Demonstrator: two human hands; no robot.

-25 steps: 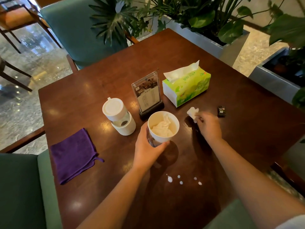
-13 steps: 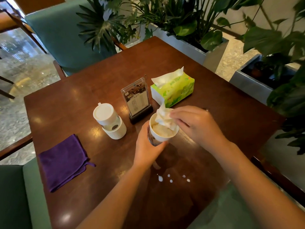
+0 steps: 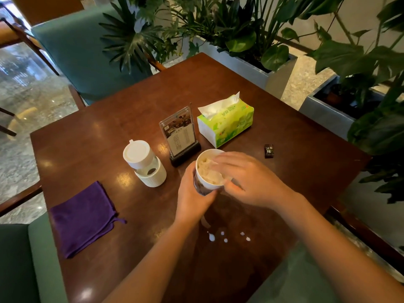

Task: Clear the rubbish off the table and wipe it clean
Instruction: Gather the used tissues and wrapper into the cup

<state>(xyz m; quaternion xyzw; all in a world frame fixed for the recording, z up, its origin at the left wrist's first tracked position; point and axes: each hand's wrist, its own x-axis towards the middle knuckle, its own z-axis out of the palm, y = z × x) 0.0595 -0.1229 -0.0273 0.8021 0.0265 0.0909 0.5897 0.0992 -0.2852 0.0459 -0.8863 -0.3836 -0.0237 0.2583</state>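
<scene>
A white paper cup (image 3: 204, 154) stuffed with crumpled tissue (image 3: 207, 171) stands mid-table, and my left hand (image 3: 192, 197) grips its side. My right hand (image 3: 247, 178) lies over the cup's mouth, fingers pressing down on the tissue inside. A small dark wrapper (image 3: 269, 150) lies to the right of the cup. White drops of spilled liquid (image 3: 225, 236) dot the brown wooden table (image 3: 98, 136) nearer to me. A folded purple cloth (image 3: 84, 217) rests at the table's left front.
A white lidded bottle (image 3: 144, 166), a menu stand (image 3: 181, 136) and a green tissue box (image 3: 227, 123) stand behind the cup. A teal chair (image 3: 83, 53) faces the far edge. Planters with leafy plants (image 3: 251, 40) line the right side.
My right hand picked a crumpled tissue off the table near the wrapper, carried it left to the cup and now pushes it inside. My left hand stayed on the cup.
</scene>
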